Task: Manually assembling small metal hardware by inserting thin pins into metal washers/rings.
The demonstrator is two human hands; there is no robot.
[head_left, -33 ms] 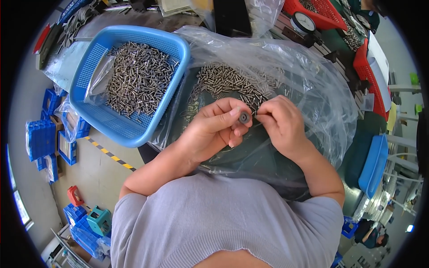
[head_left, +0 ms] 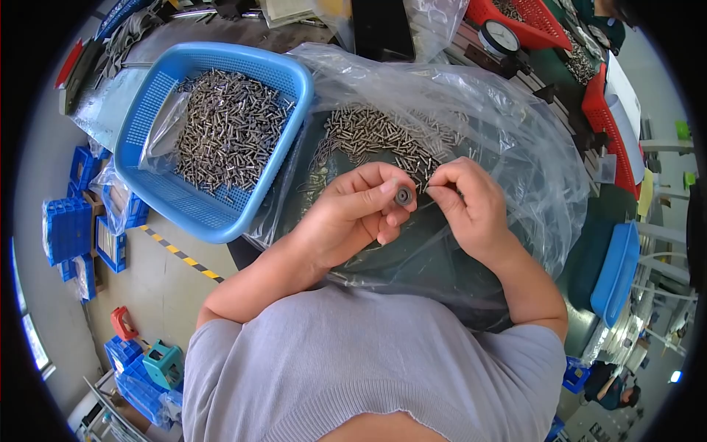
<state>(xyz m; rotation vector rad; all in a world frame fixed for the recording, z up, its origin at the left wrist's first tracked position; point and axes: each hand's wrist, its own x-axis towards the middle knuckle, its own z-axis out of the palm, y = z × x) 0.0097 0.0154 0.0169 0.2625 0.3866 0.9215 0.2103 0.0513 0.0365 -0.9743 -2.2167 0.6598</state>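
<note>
Left hand: the left hand (head_left: 353, 210) is raised over the clear plastic bag (head_left: 508, 169), fingers curled, thumb and forefinger pressed onto a small dark ring-shaped part (head_left: 403, 196).
Left grip: pinching the ring-shaped part at its rim, with the hole of the part facing the camera.
Right hand: the right hand (head_left: 471, 202) is just beside the left hand, with its fingertips meeting close to the ring.
Right grip: thumb and forefinger are pressed together on a thin metal pin (head_left: 426, 188); the pin is too small to show in detail.
Ring-shaped part: between the two hands, above the bag, in the middle of the view.
Pin and ring relation: the pin tip lies just beside the ring; whether they touch cannot be told.
Loose pins in bag: a heap of small metal pins (head_left: 383, 136) lies in the opened bag, beyond the hands.
Plastic bag: clear, crumpled, spread open on a dark green table (head_left: 589, 243).
Blue basket: a blue mesh plastic basket (head_left: 158, 188) stands to the left of the bag, touching its edge, and holds a large heap of the same metal pins (head_left: 228, 129).
Small bag in basket: a clear plastic sheet (head_left: 163, 132) lies at the left side of the heap.
Red trays: red trays (head_left: 530, 26) stand at the far right of the table.
Floor: blue crates (head_left: 66, 228) stand on the floor at the left.
</note>
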